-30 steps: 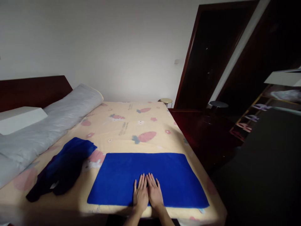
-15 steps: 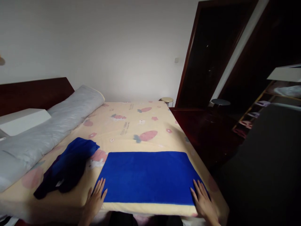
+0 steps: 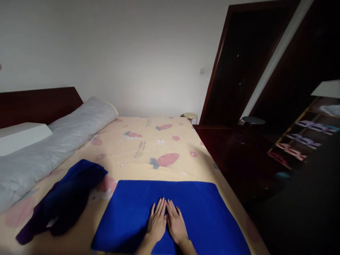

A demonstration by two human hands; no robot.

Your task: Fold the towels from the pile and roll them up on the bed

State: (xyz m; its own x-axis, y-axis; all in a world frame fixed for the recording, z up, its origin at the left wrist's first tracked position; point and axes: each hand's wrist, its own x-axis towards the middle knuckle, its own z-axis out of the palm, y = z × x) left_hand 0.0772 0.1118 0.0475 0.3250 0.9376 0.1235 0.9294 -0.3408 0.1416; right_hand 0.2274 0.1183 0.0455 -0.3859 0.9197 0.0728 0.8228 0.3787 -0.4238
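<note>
A bright blue towel [image 3: 191, 209] lies spread flat on the near part of the bed [image 3: 148, 148]. My left hand [image 3: 157, 222] and my right hand [image 3: 175, 224] rest side by side on the towel's middle, palms down, fingers stretched out and nearly touching. Neither hand holds anything. To the left of the towel lies a crumpled pile of dark blue cloth [image 3: 63, 202], apart from both hands.
The bed has a cream sheet printed with carrots. A long grey bolster [image 3: 55, 141] and a white block [image 3: 21, 136] lie along the dark headboard at left. A small round stool [image 3: 190, 116], a dark doorway and shelves [image 3: 302, 141] stand at right.
Half a second ago my hands lay at the towel's left and right near edges. Both have come back together at the towel's middle, flat on it. The view has shifted closer.
</note>
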